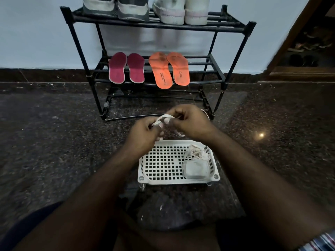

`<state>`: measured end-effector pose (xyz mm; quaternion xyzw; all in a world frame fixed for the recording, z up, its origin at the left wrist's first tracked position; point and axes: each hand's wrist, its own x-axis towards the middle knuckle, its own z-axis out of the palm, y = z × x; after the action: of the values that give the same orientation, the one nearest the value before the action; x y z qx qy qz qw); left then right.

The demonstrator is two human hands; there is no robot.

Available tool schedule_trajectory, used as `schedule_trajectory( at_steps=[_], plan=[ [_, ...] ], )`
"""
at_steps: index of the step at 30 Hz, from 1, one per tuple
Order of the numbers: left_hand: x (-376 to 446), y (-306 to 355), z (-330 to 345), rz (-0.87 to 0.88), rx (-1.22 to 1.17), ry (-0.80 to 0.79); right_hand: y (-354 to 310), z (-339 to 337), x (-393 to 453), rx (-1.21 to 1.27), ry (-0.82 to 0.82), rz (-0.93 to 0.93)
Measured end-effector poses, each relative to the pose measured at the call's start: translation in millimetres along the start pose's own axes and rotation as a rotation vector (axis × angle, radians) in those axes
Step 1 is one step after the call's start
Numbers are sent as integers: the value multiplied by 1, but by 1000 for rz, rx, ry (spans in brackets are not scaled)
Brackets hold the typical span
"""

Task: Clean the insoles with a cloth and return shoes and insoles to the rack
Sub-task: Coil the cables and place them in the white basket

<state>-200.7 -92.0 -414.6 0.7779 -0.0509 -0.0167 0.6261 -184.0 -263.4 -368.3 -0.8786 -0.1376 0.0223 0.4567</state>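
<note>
Shoes and insoles already sit on the black rack (233, 51) at the far side of the scene: a grey pair of shoes (116, 8) and a white pair of shoes (181, 11) on the top shelf, the pink insoles (126, 67) on the left of the middle shelf and the orange insoles (169, 69) just beside them on the right. Judging from that, the returning step looks done or nearly so, and what is in hand now is a side job with a white lace or strip (165, 117)

Both hands are busy with it above the far edge of the white tray (145, 178). The left hand (143, 134) has its fingers curled round one end, and the right hand (190, 122) pinches the other part, with a loop showing between them and a tail hanging down below the right hand. Whether the strip is being knotted, untangled or folded cannot be told

The tray stands on the dark floor (54, 142) near the person, and in its right part lie a crumpled cloth (196, 152) and, nearer, a folded pale cloth (196, 170), touching each other

The next move probably calls for finishing with the strip and laying it down, most likely in the bare left part of the tray, without snagging the tail on the tray's grid. If any insole still needs wiping, a cloth must be lifted from the tray first; the insoles look dull in this dim light, so their cleanliness cannot be judged
</note>
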Motion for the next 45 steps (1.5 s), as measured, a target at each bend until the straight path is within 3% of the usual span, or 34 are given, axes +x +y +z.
schedule_trajectory(
  at_steps=[3, 8, 11, 13, 16, 20, 22, 25, 27, 29, 33, 35, 39, 41, 43, 45],
  plan=[
    [-2, -13, -8, -44, -11, 110, 28, -4, -9, -28, 152, 98],
    [17, -27, -17, -79, -27, 231, 41, -28, -17, -22, 124, 131],
    [25, -28, -14, -103, -55, 270, 42, -38, -14, 17, 242, 135],
    [22, -26, -12, -149, 34, 176, 44, -36, -11, 36, 304, 124],
    [14, -16, -4, -57, 270, -75, 37, -18, -8, 125, 186, 122],
    [12, -5, 13, 25, 110, -201, 22, 4, -6, 332, 23, 73],
    [13, -5, 12, -10, 97, -105, 22, -3, -5, 254, 45, 69],
    [23, -17, -8, -187, -40, 220, 36, -27, -9, -64, 109, 135],
    [27, -23, -23, -252, 31, 310, 44, -38, -12, -74, 186, 157],
    [21, -20, -25, -192, 197, 186, 43, -38, -12, -20, 225, 146],
    [5, 4, 6, 23, 38, -207, 22, -10, -11, 100, 74, 33],
    [6, 6, 13, 23, 32, -179, 16, -7, -12, 119, 82, 7],
    [21, -11, -19, -124, 37, 196, 28, -36, -17, -88, 129, 92],
    [22, -14, -33, -151, 178, 261, 32, -43, -18, -95, 166, 131],
    [15, -7, -26, -97, 217, 124, 30, -34, -15, -50, 148, 141],
    [7, 2, -5, -8, 111, -105, 25, -17, -12, 16, 63, 106]
  ],
)
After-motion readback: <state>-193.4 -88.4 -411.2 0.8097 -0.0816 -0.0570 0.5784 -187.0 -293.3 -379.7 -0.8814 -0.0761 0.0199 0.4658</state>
